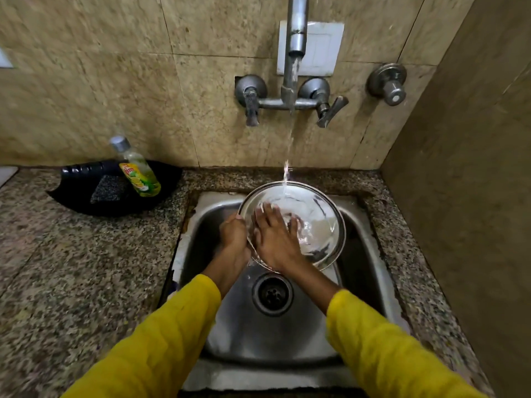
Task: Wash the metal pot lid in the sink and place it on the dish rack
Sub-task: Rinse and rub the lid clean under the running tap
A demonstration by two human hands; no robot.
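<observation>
A round metal pot lid (321, 222) is held tilted over the steel sink (287, 334), with its hollow side facing me. Water falls from the tap (296, 38) onto its upper part. My left hand (234, 235) grips the lid's left rim. My right hand (275, 239) lies flat inside the lid with fingers spread, pressed on its wet surface. No dish rack is in view.
A dish soap bottle (138, 168) and a dark scrub pad (107, 189) sit in a black tray (74, 196) on the granite counter left of the sink. Tap handles (330, 107) stick out of the tiled wall. A wall closes the right side.
</observation>
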